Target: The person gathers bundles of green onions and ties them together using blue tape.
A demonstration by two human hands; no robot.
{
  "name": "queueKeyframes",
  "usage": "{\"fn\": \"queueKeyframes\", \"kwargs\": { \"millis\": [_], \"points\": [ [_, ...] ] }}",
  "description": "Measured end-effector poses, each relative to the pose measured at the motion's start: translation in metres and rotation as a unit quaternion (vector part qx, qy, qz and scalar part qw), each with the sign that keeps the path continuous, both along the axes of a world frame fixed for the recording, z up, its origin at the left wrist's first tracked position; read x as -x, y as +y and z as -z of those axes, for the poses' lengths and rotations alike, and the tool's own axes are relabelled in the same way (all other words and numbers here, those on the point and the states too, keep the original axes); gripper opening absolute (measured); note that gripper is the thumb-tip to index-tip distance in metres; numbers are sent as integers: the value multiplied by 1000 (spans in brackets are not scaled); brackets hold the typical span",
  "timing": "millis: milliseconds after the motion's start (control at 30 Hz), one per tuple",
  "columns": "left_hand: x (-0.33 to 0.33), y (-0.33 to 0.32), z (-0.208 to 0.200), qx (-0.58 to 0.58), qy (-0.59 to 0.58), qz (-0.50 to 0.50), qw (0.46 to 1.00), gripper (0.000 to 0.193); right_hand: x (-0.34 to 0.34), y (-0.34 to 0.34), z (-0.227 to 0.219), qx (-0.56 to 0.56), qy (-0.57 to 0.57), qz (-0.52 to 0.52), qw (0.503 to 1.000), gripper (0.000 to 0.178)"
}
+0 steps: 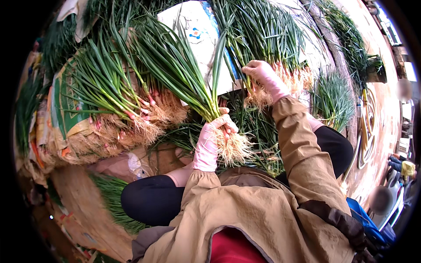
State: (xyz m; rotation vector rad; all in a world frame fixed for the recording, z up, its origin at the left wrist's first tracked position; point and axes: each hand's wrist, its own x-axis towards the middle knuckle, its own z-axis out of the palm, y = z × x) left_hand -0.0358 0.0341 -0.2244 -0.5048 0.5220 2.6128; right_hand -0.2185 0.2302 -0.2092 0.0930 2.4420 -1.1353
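Observation:
My left hand [211, 138] is closed around the lower stems of a bunch of spring onions [190, 83]. Their pale stringy roots hang out below my fingers, and the long green leaves fan up and to the left. To the right, my right hand [262, 75] has its fingers closed at the stems of a few spring onions [237, 55] along the left side of a larger heap. The roots of these hang beneath the hand. That heap of spring onions [280, 30] lies with roots toward me.
Another pile of rooted spring onions [107, 87] rests on sacking at the left. A white printed sack [175, 19] lies beyond my left hand. Loose greens [256, 122] cover the ground between my legs. Grass-like bunches [335, 98] and a coiled hose [367, 127] are at the right.

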Motion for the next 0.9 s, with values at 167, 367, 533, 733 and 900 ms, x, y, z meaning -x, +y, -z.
{"fn": "queueKeyframes", "kwargs": {
  "millis": [167,367,533,733,900],
  "points": [
    [6,19,-21,77,-72,-18,994,12,-52,4,-12,145,-200,-117,962,25],
    [-4,26,4,82,-72,61,992,14,-113,-37,5,414,-179,128,883,20],
    [-8,29,9,166,-93,24,981,14,-115,-48,16,139,81,21,987,26],
    [-10,25,12,-20,25,32,999,28,-99,-15,92,569,-295,240,729,24],
    [-12,15,-30,-167,83,-10,982,15,-130,-5,67,-57,16,-288,956,18]
  ]
}}
